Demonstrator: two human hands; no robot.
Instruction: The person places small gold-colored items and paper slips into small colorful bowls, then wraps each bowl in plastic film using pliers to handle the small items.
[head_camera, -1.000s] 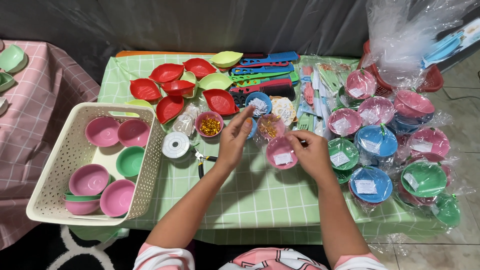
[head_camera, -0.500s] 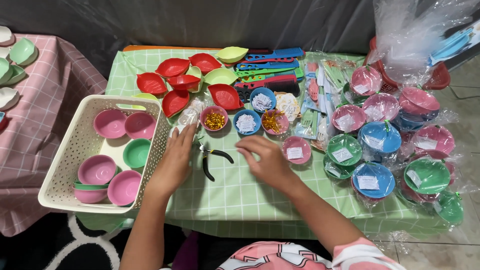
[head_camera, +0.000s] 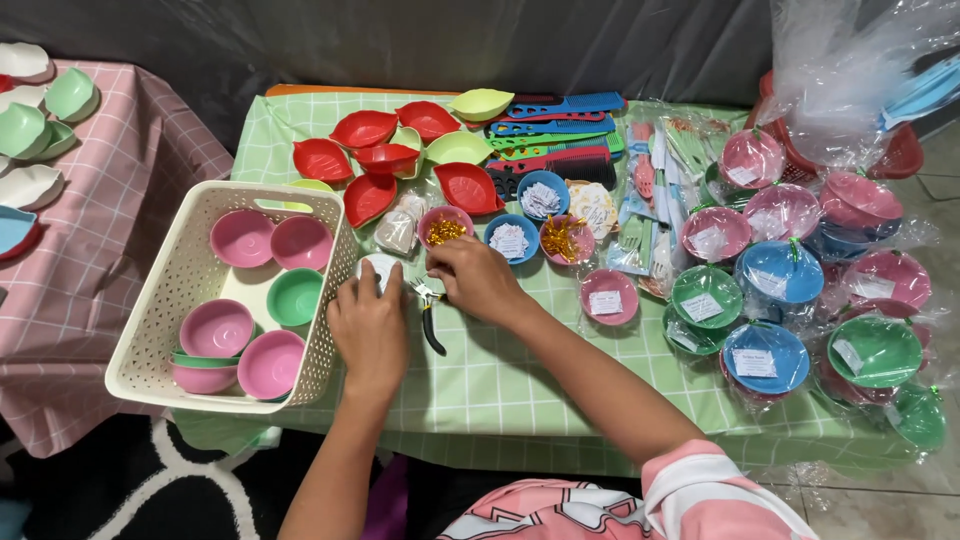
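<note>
Head view: right hand (head_camera: 478, 280) grips pliers (head_camera: 431, 318); left hand (head_camera: 370, 325) beside.

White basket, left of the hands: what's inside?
The white basket holds four pink bowls and one green bowl in plain view. A green rim shows under the near-left pink one; anything stacked lower is covered.

left hand (head_camera: 368, 325) shifted onto white tape roll (head_camera: 379, 268), right hand (head_camera: 474, 280) — now at pliers (head_camera: 430, 318)
</note>
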